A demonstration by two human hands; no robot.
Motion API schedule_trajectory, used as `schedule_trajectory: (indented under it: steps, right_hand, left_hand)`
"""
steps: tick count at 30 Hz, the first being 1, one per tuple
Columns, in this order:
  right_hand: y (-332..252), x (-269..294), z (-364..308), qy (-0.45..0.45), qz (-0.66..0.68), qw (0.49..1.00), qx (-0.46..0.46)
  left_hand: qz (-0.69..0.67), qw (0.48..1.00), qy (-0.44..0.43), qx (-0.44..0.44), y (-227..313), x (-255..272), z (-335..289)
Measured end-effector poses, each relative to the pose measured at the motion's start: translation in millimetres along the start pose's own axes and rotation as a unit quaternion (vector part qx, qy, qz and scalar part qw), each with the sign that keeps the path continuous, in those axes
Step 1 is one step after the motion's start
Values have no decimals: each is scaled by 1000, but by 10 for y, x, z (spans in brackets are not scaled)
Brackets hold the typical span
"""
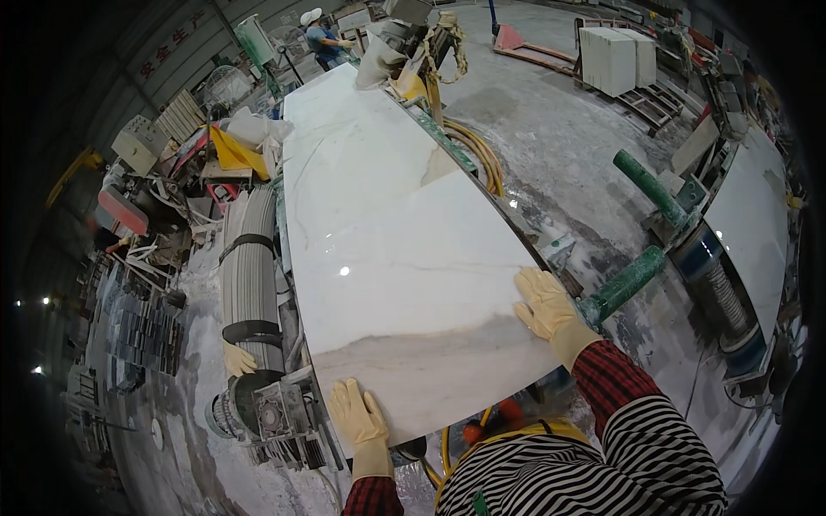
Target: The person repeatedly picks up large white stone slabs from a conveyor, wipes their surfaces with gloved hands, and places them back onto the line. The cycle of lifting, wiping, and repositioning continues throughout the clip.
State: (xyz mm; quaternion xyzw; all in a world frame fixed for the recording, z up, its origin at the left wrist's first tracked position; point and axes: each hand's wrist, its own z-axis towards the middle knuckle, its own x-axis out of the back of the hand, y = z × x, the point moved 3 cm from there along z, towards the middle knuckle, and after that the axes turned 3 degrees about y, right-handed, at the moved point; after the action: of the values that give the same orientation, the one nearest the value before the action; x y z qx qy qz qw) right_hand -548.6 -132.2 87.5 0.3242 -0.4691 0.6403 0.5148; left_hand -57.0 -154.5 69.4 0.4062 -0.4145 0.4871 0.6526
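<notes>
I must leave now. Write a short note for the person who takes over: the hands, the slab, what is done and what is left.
Left hand: gloved, flat on the near end of the white slab.
Right hand: gloved, flat on the slab's near right edge.
Slab: lies flat on the machine bed, long way ahead, beside the grey roller.
Done: slab is on the bed.
Left: cannot tell from here; nothing is gripped.

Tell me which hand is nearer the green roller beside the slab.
Right. The right hand lies flat on the white marble slab at its right edge, just left of the green roller. The left hand rests on the slab's near left corner, farther from it.
</notes>
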Motion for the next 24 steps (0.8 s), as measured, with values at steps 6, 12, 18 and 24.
schedule_trajectory:
  steps: [6,12,18,24]
  right_hand:
    - [67,-86,-61,19,-6,1000,6]
    - [48,-38,-59,-5,14,1000,-6]
    - [109,-89,-141,12,6,1000,3]
    - [108,-72,-159,-8,6,1000,7]
  left_hand:
    - [-22,999,23,-5,-36,-52,-41]
    - [-10,1000,13,1,-15,-2,-58]
    - [-13,1000,15,-3,-11,4,-81]
    - [-32,999,33,-19,-14,38,-110]
